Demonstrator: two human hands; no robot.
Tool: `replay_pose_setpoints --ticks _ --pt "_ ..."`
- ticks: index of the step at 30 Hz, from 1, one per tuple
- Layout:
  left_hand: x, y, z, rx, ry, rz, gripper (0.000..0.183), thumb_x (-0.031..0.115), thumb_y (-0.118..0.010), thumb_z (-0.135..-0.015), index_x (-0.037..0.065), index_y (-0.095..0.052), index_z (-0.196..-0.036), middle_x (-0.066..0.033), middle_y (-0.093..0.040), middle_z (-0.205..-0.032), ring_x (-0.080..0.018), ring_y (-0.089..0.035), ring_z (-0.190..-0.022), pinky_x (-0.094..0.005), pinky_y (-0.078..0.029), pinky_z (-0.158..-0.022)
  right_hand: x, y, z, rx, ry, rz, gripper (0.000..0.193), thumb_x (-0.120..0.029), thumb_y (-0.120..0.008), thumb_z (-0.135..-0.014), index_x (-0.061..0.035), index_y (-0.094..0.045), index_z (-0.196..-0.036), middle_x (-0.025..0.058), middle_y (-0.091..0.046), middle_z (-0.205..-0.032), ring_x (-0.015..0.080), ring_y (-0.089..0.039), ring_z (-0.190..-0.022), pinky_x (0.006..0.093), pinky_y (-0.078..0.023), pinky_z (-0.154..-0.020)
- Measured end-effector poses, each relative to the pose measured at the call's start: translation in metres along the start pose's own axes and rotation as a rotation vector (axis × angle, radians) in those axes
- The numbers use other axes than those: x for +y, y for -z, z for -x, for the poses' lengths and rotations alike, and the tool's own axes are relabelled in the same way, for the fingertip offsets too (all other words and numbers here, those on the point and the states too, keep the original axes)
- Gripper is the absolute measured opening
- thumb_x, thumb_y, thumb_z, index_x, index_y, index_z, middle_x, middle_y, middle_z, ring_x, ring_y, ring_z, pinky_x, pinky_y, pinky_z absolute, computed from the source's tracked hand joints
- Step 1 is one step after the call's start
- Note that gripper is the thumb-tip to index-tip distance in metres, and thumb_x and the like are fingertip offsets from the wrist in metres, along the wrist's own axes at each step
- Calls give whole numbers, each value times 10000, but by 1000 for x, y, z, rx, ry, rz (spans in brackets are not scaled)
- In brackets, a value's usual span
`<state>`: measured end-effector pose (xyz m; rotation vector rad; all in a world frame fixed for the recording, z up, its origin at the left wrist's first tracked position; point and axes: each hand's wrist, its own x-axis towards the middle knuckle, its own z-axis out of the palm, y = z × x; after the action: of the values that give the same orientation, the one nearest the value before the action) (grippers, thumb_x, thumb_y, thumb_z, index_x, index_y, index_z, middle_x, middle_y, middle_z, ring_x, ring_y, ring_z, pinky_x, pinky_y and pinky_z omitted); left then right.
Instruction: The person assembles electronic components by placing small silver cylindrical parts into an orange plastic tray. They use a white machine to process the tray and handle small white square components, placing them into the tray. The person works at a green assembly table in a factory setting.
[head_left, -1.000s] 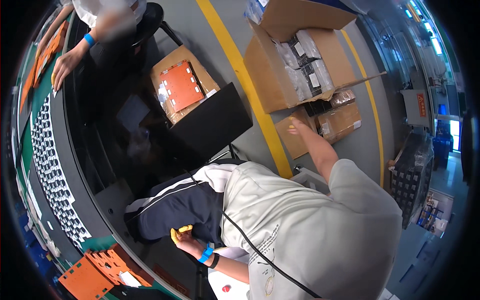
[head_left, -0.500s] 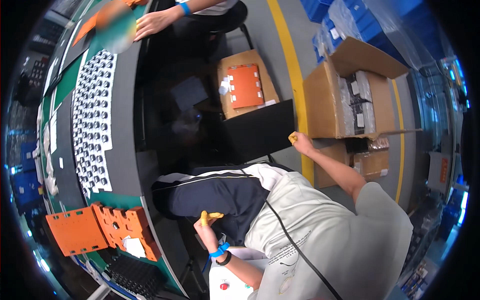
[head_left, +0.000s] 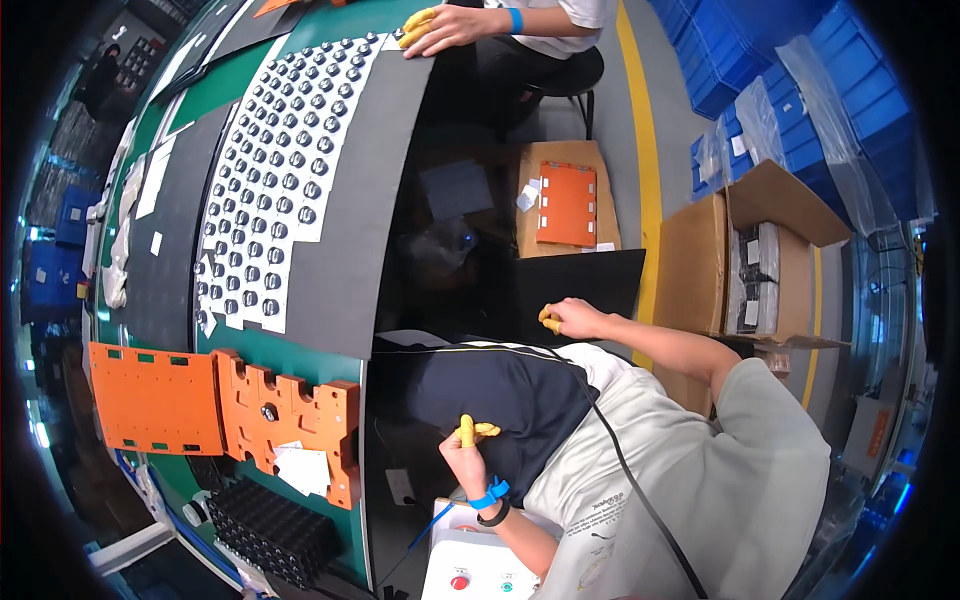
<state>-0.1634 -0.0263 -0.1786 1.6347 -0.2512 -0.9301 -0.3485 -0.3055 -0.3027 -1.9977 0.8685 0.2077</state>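
Observation:
My left hand [head_left: 466, 462] is raised above my lap, wearing yellow finger covers and a blue wristband. Its thumb and forefinger are apart, and I see nothing between them. My right hand [head_left: 574, 318] is over the far side of my lap, its yellow-covered fingers curled in with no object showing. Both hands are off the bench. Closest on the bench is an orange slotted fixture [head_left: 290, 415], with a small black round part [head_left: 268, 411] and white paper slips [head_left: 302, 470] on it. Its flat orange plate [head_left: 155, 400] lies alongside.
Rows of small black round parts [head_left: 285, 165] stand on white sheets on a dark mat [head_left: 345, 240]. A co-worker's hand [head_left: 440, 30] rests at its far end. Also around are a black stacked rack [head_left: 270, 530], a button box [head_left: 480, 565], an open carton [head_left: 690, 260] and blue crates [head_left: 850, 90].
The view has swung toward the bench. My right hand has come inward from beside the carton, while the left keeps its pose. The co-worker's hand now lies on the mat's far end.

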Motion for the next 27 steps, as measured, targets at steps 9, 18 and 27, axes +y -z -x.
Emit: replay_pose_setpoints --ticks 9,18,27 --pt "2 8 -6 -17 46 67 406 281 -628 -989 -80 -719 -827 -135 -716 -741 -200 -704 -661 -295 -565 -652 22 -38 -8 -213 -11 185 297 -286 -634 -885 -105 -689 -1113 174 -728 -934 366 -694 -903 476 -546 -791" --pt "6 3 -13 21 96 53 361 212 -649 -979 -97 -713 -805 -120 -703 -705 -178 -684 -616 -290 -566 -628 24 -47 -9 -299 -18 241 323 -281 -594 -878 -118 -685 -1141 203 -717 -1007 364 -694 -966 475 -545 -832" --pt "5 -4 -16 82 105 61 386 235 -649 -980 -87 -705 -775 -118 -693 -674 -174 -679 -582 -270 -552 -572 25 -56 -12 -387 43 226 354 -338 -588 -882 -52 -642 -1083 222 -707 -989 380 -687 -973 479 -537 -834"
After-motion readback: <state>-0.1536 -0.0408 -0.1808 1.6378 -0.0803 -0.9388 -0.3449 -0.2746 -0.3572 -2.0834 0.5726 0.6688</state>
